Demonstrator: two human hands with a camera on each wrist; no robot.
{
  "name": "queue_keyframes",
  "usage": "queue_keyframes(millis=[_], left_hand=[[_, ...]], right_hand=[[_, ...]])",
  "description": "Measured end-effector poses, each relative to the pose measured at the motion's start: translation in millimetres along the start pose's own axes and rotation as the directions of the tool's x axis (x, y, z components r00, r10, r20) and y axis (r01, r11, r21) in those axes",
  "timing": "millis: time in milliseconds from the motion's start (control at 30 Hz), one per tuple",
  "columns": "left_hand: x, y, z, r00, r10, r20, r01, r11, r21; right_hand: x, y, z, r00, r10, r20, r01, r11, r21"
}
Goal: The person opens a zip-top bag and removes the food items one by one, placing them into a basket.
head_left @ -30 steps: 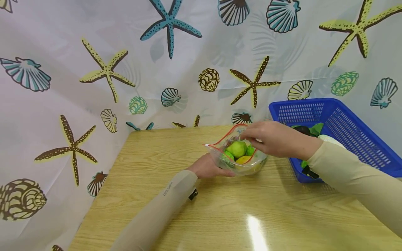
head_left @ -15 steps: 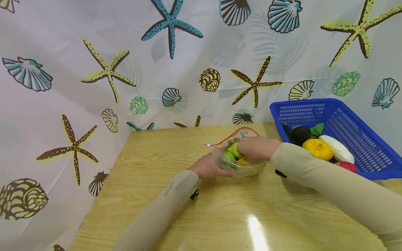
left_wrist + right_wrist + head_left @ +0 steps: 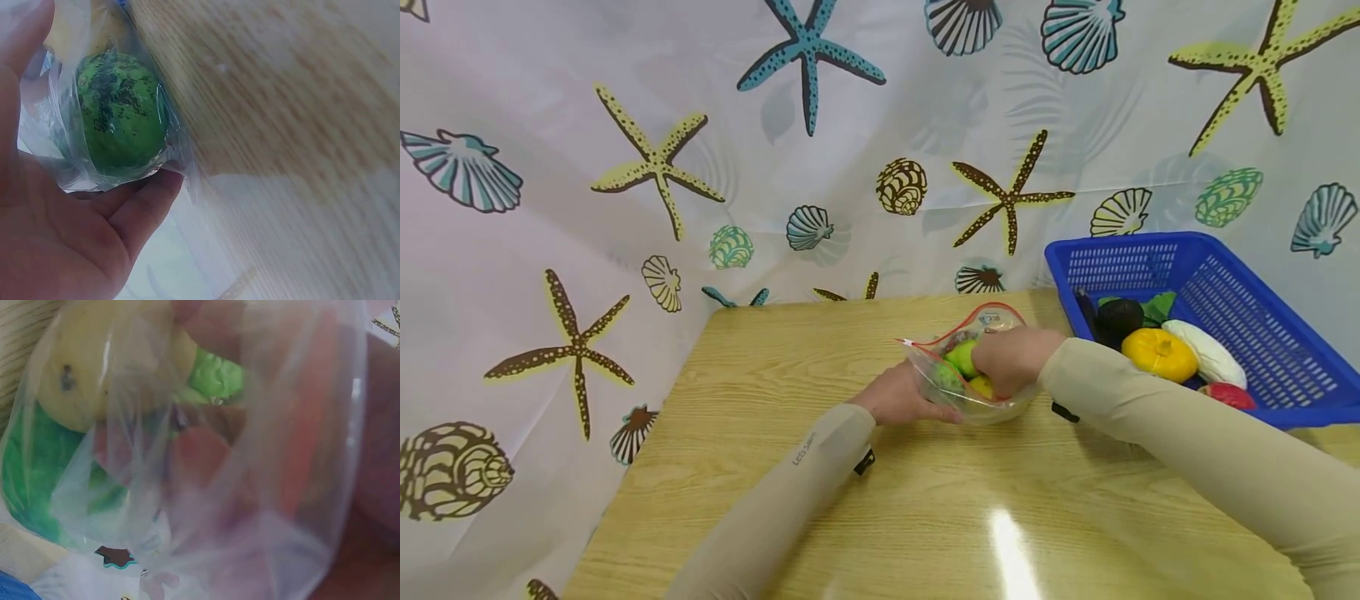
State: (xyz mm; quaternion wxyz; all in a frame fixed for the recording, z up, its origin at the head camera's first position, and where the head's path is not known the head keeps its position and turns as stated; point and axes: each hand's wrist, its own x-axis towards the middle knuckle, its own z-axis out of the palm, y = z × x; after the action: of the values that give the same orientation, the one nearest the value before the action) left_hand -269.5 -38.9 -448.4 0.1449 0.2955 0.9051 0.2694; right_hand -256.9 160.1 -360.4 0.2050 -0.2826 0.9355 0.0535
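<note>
A clear zip bag with a red zip edge stands open on the wooden table. My left hand grips it from the left side, with thumb and fingers around the plastic. In the left wrist view a dark-speckled green round fruit sits in the bag close to that hand. My right hand reaches through the mouth into the bag. Its fingers show only blurred through the plastic in the right wrist view, so I cannot tell what they hold. Beside it are a light green fruit and a yellow fruit.
At the right stands a blue plastic basket. Inside lie a yellow pumpkin, a long white vegetable, a dark avocado-like piece and a red piece. A shell-patterned curtain hangs behind the table.
My right hand has gone from above the bag's mouth down into it, and its forearm no longer covers the basket's contents. The left hand has kept its hold on the bag.
</note>
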Motion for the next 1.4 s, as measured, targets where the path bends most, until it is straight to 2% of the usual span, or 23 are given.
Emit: queue_keyframes(millis=[167,333,467,533,667,833,1000,1200,1400], left_hand=[[0.4,-0.2,0.2,1.0,0.0,-0.006,0.0,0.999,0.039],[2.4,-3.0,1.5,1.0,0.025,-0.007,-0.025,0.999,0.034],[2.4,-4.6,2.6,1.0,0.015,-0.003,-0.015,0.999,0.033],[1.8,-4.5,3.1,1.0,0.006,-0.001,-0.006,1.0,0.03],[0.3,-3.7,4.0,1.0,-0.013,-0.001,0.013,1.0,0.01],[1.0,-4.4,4.3,1.0,-0.013,-0.01,0.013,1.0,0.016],[3.7,-5.3,3.0,1.0,0.015,-0.015,-0.015,1.0,-0.002],[5.6,-6.2,2.0,0.998,0.052,-0.02,-0.052,0.999,-0.013],[5.4,-5.4,2.0,0.999,0.041,-0.019,-0.041,0.999,0.036]], right_hand=[[3,-2,4,1.0,-0.022,-0.007,0.021,0.999,-0.041],[6,-5,10,0.995,-0.089,-0.053,0.083,0.99,-0.114],[9,-5,14,0.991,-0.109,-0.081,0.096,0.984,-0.152],[11,-4,16,0.991,-0.113,-0.075,0.101,0.984,-0.149],[13,2,19,0.99,-0.127,-0.058,0.123,0.989,-0.077],[7,10,13,0.98,-0.164,-0.112,0.163,0.987,-0.017],[0,16,4,0.953,-0.2,-0.226,0.208,0.978,0.011],[-9,23,-8,0.9,-0.229,-0.372,0.287,0.952,0.107],[-35,39,-28,0.865,-0.18,-0.467,0.313,0.924,0.222]])
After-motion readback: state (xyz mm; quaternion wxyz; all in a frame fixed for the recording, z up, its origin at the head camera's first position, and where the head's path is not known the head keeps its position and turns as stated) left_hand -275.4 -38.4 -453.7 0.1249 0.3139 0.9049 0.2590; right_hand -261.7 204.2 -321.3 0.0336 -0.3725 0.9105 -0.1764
